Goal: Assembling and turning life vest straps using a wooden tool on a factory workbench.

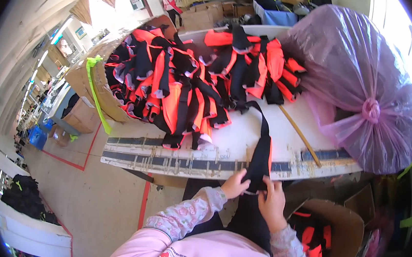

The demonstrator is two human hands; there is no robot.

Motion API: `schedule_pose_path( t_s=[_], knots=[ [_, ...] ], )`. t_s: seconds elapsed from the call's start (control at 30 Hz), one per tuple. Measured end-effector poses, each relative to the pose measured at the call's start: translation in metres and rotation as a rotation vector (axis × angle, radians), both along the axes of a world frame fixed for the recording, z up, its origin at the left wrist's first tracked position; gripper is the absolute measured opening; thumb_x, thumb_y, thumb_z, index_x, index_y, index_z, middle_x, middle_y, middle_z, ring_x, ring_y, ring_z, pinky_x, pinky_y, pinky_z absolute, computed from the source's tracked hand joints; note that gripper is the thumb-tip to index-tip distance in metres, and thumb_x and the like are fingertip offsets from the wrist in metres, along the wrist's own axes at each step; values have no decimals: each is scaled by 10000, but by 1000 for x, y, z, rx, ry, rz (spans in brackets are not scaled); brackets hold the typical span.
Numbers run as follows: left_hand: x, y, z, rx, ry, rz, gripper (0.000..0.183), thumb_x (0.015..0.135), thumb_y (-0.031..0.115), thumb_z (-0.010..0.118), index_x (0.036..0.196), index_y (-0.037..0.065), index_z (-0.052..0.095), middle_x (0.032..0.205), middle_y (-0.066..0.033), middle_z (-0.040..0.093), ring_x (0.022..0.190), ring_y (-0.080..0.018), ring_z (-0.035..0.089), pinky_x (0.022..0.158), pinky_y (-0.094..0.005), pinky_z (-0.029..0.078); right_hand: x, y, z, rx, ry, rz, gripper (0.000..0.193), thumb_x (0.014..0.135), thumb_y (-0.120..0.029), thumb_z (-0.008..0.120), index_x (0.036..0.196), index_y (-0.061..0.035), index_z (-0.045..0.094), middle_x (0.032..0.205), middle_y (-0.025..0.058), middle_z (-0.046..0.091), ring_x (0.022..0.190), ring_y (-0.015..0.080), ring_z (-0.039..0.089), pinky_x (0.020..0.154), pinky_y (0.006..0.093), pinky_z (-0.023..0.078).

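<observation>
Both my hands are at the near edge of the white table (289, 123), on the lower end of a black fabric strip with an orange edge (261, 155). My left hand (235, 184) pinches its left side. On its right side, my right hand (272, 203) grips with thumb and fingers. From my hands the strip runs up across the tabletop, narrowing toward a large heap of black and orange fabric pieces (171, 106). A second bunch of the same pieces (265, 67) lies farther back to the right.
A tied purple plastic bag (352, 77) bulges at the table's right. A wooden stick (303, 137) lies on the tabletop. Below right stands a cardboard box (341, 238) holding orange and black pieces. Cardboard with a yellow-green strip (96, 92) borders the heap's left. Another person (170, 3) is far back.
</observation>
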State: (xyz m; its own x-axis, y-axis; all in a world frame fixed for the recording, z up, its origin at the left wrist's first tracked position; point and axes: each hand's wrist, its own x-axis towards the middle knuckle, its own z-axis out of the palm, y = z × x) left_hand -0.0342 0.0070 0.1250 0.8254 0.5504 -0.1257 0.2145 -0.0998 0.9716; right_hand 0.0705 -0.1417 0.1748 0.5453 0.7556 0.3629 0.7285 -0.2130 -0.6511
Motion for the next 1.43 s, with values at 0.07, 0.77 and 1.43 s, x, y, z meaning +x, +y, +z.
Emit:
schedule_pose_path(
  t_s=[0.07, 0.77, 1.43],
  knots=[
    [4, -4, 15, -71, 19, 84, 184, 851, 150, 551, 951, 43, 440, 709, -37, 539, 451, -84, 477, 394, -247, 395, 7, 17, 8, -41, 68, 5, 622, 616, 28, 626, 1199, -106, 456, 1071, 179, 488, 911, 384, 544, 765, 413, 474],
    [-23, 10, -8, -534, 25, 342, 217, 885, 219, 491, 965, 17, 493, 738, -130, 599, 481, -176, 575, 406, -270, 474, 16, 71, -40, -148, 184, 84, 482, 627, 162, 535, 1050, -57, 460, 1035, 202, 476, 882, 417, 540, 743, 437, 466],
    [-11, -7, -19, -813, -44, 575, 297, 826, 194, 605, 1058, 41, 500, 785, -139, 621, 601, -248, 636, 587, -329, 545, 16, 74, -35, -170, 344, 98, 622, 561, 52, 742, 1086, -99, 445, 1058, 174, 485, 1014, 369, 519, 807, 396, 458]
  ],
)
